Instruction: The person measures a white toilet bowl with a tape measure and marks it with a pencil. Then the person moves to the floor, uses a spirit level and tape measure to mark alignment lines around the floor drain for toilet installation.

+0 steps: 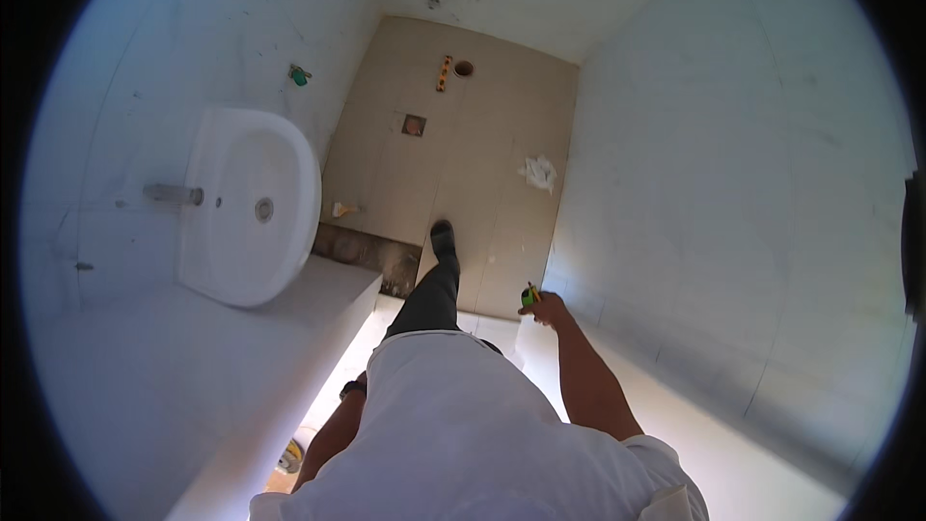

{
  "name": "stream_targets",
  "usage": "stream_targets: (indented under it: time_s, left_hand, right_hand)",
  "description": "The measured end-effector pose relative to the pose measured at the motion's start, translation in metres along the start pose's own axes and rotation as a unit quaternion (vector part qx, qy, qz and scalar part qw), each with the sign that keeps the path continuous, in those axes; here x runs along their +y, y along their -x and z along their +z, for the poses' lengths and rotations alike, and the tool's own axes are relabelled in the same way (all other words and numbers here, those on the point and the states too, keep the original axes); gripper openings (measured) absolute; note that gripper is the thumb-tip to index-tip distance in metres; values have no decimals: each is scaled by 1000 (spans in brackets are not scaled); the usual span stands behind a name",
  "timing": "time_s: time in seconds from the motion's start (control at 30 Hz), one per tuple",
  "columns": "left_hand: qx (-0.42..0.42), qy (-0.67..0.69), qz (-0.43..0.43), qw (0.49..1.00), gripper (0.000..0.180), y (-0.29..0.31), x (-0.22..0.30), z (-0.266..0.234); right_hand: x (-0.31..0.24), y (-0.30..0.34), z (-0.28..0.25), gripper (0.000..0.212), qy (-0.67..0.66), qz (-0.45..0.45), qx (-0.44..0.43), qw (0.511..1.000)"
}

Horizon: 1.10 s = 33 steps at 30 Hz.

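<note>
My right hand (547,308) is closed around a small green and black tape measure (528,297), out in front of my right side. A thin yellow and dark piece, perhaps a pencil, sticks out beside it. My left arm hangs at my side with a dark wristwatch (353,388) on the wrist. Past the watch, my left hand is hidden behind my white shirt, so its fingers do not show. One dark-shoed foot (443,236) is forward on the beige tiled floor (492,135).
A white washbasin (253,207) juts from the left wall above a ledge (318,299). In the floor lie an untiled gap (397,265), a square drain opening (414,125) and a round pipe hole (464,68). A yellow spirit level (444,73) and crumpled white material (539,173) rest there.
</note>
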<state>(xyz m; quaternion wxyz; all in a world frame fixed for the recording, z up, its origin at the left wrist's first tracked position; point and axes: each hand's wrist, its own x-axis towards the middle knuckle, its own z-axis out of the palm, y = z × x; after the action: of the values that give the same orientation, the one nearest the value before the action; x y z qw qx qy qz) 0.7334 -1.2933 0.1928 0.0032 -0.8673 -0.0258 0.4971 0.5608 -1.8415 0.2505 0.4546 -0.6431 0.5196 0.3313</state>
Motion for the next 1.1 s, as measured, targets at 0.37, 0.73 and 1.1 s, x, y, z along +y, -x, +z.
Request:
stream_targets:
  time_s: [0.37, 0.73, 1.1]
  left_hand:
    - [23, 17, 4, 1000, 39, -60, 181, -112]
    - [228, -76, 290, 927, 63, -39, 510, -406]
    - [-223, 319, 637, 665, 75, 192, 808, -648]
  right_hand:
    - [-128, -72, -164, 45, -91, -9, 59, 994]
    - [-202, -188, -264, 47, -175, 71, 42, 981]
    - [-343, -271, -402, 66, -54, -46, 85, 994]
